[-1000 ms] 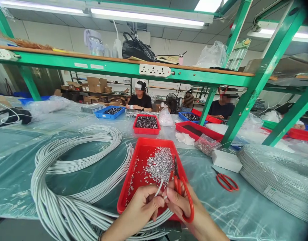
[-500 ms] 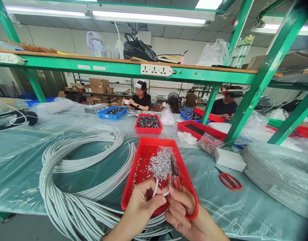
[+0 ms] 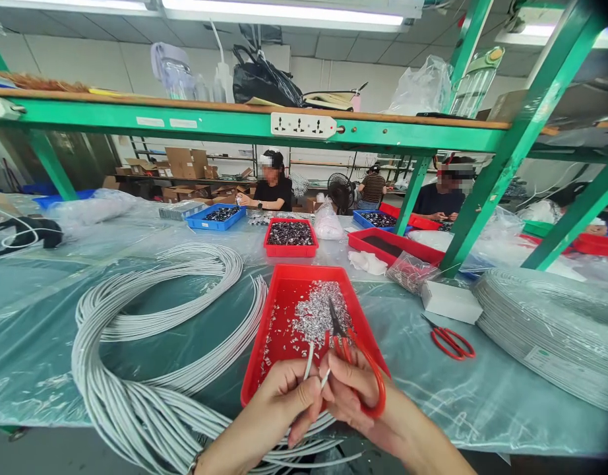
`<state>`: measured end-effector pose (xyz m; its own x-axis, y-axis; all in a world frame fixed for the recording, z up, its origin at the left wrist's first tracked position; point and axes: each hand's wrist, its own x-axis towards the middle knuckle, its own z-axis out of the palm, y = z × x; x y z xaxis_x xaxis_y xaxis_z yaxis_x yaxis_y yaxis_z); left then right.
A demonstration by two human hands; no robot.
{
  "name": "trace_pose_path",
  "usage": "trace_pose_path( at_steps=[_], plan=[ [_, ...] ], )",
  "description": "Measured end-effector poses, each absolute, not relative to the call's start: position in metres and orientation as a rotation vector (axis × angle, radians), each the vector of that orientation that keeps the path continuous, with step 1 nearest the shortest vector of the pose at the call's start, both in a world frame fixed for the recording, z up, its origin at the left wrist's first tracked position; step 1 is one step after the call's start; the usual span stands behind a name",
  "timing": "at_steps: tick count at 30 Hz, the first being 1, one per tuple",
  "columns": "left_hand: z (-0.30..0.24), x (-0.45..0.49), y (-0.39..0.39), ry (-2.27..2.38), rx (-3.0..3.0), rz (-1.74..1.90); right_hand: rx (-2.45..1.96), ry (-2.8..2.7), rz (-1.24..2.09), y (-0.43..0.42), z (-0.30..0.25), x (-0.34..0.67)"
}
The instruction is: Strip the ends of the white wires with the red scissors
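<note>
My left hand [image 3: 291, 396] is closed on a thin white cable [image 3: 309, 361], whose end sticks up between thumb and fingers. Touching it on the right, my right hand [image 3: 366, 399] has a pair of red-handled scissors [image 3: 376, 369] looped over it. Its thumb and fingertips are together at a second short white piece beside the cable; exactly how they grip it is hidden. The scissors' dark blades point away from me over small silvery metal pieces [image 3: 318, 311] in a red tray [image 3: 258, 353]. Both hands are above the tray's near end.
A large bundle of white cables [image 3: 103, 376] curls to the left and runs beneath my hands. On the right lie another pair of red-handled scissors [image 3: 452, 342], a white box [image 3: 451, 301] and a big cable coil [image 3: 536, 336]. A green shelf frame [image 3: 225, 124] crosses above; co-workers sit beyond.
The view has tilted slightly down. My right hand has turned a little, and the scissors' blades now lean further left. Both hands stay together at the white cable.
</note>
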<state>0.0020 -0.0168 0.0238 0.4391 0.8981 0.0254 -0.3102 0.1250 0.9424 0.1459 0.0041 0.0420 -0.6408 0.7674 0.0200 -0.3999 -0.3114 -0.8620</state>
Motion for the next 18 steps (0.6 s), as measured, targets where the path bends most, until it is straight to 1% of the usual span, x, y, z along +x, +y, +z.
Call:
trace_pose_path(
  at_steps=[4, 6, 8, 10, 14, 16, 18],
  plan=[
    [0.026, 0.005, -0.017, 0.891, 1.234, 1.101, -0.763, -1.28, 1.735, 0.006, 0.044, 0.156],
    [0.028, 0.008, -0.018, 0.987, 1.305, 1.146, -0.812, -1.33, 1.682, 0.007, 0.045, 0.159],
    [0.03, 0.01, -0.019, 1.022, 1.33, 1.182, -0.757, -1.287, 1.74, 0.009, 0.044, 0.159],
    [0.029, 0.011, -0.019, 0.96, 1.288, 1.175, -0.647, -1.191, 1.883, 0.011, 0.039, 0.156],
    [0.024, 0.003, -0.016, 0.776, 1.206, 1.047, -0.504, -1.146, 2.146, 0.013, 0.03, 0.146],
    [0.024, -0.001, -0.015, 0.762, 1.209, 0.997, -0.492, -1.157, 2.163, 0.012, 0.03, 0.144],
    [0.025, -0.003, -0.014, 0.782, 1.204, 0.999, -0.512, -1.15, 2.088, 0.011, 0.034, 0.145]
  ],
)
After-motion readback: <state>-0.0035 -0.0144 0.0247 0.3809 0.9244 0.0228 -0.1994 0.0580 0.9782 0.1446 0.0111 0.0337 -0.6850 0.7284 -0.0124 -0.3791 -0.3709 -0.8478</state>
